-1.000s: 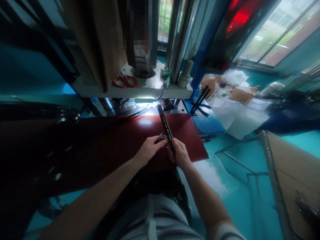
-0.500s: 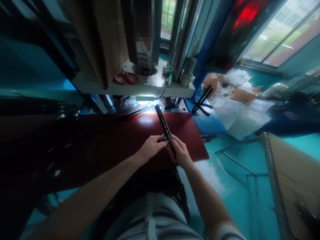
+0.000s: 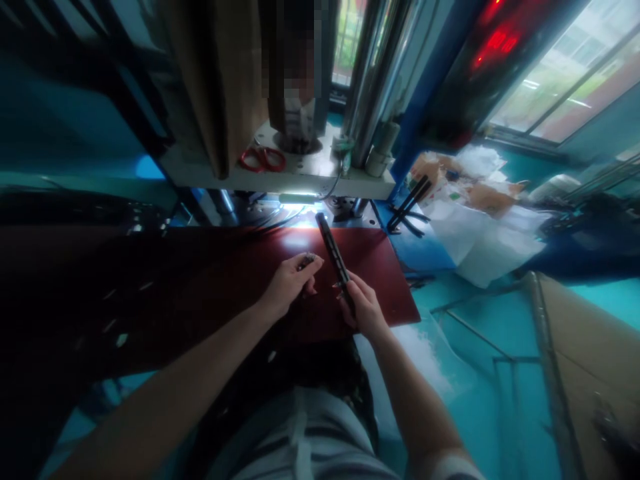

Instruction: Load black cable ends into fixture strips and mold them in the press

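Note:
My right hand (image 3: 364, 303) is closed around the lower end of a long, dark slotted bar (image 3: 333, 252). The bar tilts up and away, its far end near the lit opening of the machine. To its left, apart from the bar, my left hand (image 3: 290, 281) is closed on a small, dark shiny piece (image 3: 307, 261), too small and blurred to name. Both hands are above the reddish-brown tabletop (image 3: 225, 287).
Ahead stands a machine with a pale plate (image 3: 320, 183), red-handled scissors (image 3: 263, 159) lying on it. Black bars (image 3: 410, 203) rest on the blue surface at right, beside white bags (image 3: 480, 233). A cardboard box (image 3: 585, 347) is at far right. Dark glossy stuff (image 3: 75, 213) lies left.
My left hand has moved left and slightly up, away from the bar, with the small shiny piece in it. My right hand still grips the bar, and the view has shifted slightly.

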A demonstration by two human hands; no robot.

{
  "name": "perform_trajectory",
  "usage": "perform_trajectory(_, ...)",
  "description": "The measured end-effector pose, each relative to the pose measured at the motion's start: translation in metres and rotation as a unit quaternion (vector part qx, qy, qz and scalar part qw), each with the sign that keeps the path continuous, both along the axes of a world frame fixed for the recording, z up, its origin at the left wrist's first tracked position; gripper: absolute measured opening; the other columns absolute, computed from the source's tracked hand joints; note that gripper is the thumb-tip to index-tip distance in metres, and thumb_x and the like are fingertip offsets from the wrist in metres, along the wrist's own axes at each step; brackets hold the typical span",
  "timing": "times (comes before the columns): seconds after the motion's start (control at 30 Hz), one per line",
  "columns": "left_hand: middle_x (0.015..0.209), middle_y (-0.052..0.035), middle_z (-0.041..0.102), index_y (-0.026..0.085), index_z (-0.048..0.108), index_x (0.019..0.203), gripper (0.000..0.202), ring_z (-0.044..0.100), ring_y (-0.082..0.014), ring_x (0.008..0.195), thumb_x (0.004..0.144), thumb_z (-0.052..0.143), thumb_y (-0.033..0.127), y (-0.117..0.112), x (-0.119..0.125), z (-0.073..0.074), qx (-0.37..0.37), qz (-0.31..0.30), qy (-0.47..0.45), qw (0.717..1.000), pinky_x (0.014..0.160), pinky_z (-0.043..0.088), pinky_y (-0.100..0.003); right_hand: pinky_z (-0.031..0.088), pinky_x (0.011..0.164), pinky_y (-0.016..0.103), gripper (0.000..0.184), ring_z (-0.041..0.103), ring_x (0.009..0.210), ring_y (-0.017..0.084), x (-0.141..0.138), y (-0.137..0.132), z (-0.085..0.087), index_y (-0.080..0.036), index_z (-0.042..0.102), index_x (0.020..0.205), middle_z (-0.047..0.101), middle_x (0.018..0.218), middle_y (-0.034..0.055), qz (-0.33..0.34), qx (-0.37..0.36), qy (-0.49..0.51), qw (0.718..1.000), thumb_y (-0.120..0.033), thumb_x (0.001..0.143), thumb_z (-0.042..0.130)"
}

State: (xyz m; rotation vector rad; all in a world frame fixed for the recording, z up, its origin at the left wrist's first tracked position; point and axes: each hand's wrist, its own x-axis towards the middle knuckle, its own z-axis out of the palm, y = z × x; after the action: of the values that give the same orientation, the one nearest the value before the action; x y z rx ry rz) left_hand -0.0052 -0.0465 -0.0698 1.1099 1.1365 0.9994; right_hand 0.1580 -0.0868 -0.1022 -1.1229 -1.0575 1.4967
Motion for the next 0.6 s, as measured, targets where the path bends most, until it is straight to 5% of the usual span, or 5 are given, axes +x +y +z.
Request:
perform_trajectory(0.27, 0.054, 0.0078, 0.040, 0.019, 0.036, 0.071, 0.026, 0.035, -0.0058, 0.043, 0.079, 0.052, 0.038, -0.007, -0.002, -0.007, -0.063, -0.034, -0.104, 0.992, 0.039, 0.027, -0.018, 0.025, 0.026, 0.014, 0.052, 0.030, 0.028, 0.004, -0.002, -0.001, 0.005, -0.019, 0.051, 0.125, 0.043, 0.043, -0.0092, 0.002, -0.021, -0.006, 1.000, -0.048, 0.082, 0.054)
perform_trajectory(0.6, 0.054, 0.0048, 0.050, 0.013, 0.053, 0.067, 0.025, 0.041, -0.0062, 0.047, 0.060, 0.068, 0.032, -0.011, 0.005, -0.009, -0.078, -0.043, -0.021, 0.996, 0.045, 0.030, -0.019, 0.021, 0.028, 0.016, 0.054, 0.032, 0.032, 0.004, -0.004, -0.002, 0.017, -0.016, 0.053, 0.123, 0.046, 0.048, -0.0066, 0.027, -0.028, -0.039, 0.998, -0.048, 0.079, 0.056)
